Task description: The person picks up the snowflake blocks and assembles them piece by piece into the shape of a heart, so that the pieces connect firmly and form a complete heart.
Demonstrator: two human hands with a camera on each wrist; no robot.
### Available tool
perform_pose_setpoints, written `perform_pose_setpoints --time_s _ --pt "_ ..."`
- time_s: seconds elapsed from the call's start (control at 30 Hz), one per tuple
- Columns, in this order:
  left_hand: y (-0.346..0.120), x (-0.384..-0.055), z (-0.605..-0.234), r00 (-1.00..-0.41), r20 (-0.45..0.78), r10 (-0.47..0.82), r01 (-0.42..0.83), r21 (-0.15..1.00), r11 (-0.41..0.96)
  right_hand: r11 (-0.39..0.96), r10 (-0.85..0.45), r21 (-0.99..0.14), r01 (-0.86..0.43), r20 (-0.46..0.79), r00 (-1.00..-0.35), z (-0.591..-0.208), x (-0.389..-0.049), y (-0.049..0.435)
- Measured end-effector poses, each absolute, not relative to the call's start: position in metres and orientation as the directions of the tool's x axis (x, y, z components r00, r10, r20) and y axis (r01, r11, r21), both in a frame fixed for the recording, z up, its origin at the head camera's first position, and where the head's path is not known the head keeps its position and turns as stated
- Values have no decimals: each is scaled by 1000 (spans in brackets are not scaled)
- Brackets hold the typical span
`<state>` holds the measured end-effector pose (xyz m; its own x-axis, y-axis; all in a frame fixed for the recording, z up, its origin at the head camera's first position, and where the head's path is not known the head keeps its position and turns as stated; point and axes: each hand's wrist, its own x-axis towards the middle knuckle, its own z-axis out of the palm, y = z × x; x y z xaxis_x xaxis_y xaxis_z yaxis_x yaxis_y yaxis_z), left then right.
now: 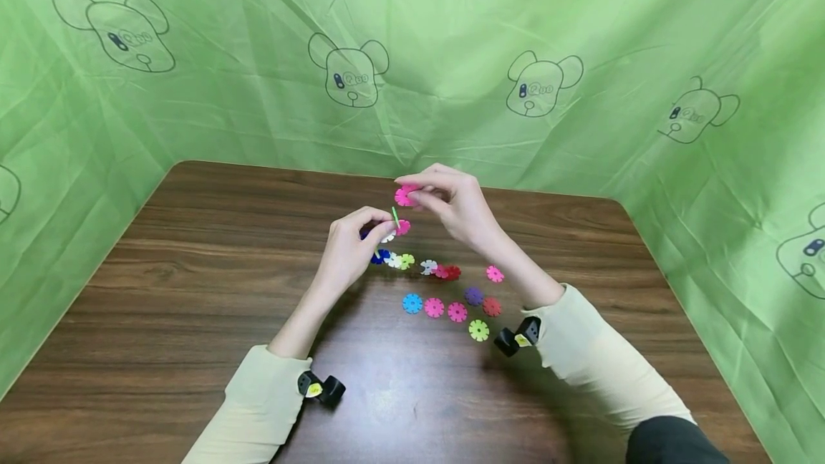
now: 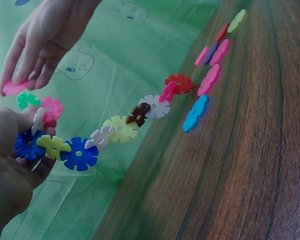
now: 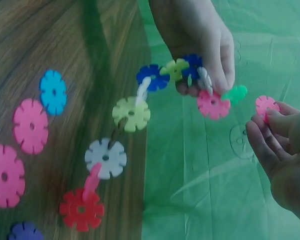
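Observation:
Thumb and fingers of my left hand pinch one end of a chain of interlocked snowflake discs. The chain's discs are blue, yellow, white, brown, pink and red, and it trails toward the right. At the held end, a green snowflake disc stands beside a pink one. Slightly above and to the right, my right hand pinches a loose pink snowflake disc by its edge. A small gap separates this pink disc from the green one in the right wrist view. Left fingers hide part of the chain.
Several loose snowflake discs lie on the wooden table nearer the body, among them a blue one, a purple one and a yellow-green one. A green curtain hangs behind the table's far edge and along its sides.

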<state>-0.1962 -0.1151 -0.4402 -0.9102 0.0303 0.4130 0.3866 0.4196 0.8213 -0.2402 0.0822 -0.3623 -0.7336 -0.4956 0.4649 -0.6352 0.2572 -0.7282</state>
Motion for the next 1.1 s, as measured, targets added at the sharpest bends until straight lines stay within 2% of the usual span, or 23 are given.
perform_pose_setpoints --time_s 0.17,0.67,0.9,1.1 --pt "-115 -197 -439 -905 424 41 400 813 423 251 -503 -713 -655 482 -717 -361 -236 72" --pt "-116 -198 -438 -899 436 43 414 812 411 264 -558 -542 -798 589 -585 -359 -236 69" --pt "-116 -196 -437 -919 393 40 380 852 361 278 -577 -513 -812 587 -568 -363 -237 70" --pt "-119 -196 -437 -948 300 104 318 904 287 274 -572 -518 -811 590 -570 -366 -237 71"
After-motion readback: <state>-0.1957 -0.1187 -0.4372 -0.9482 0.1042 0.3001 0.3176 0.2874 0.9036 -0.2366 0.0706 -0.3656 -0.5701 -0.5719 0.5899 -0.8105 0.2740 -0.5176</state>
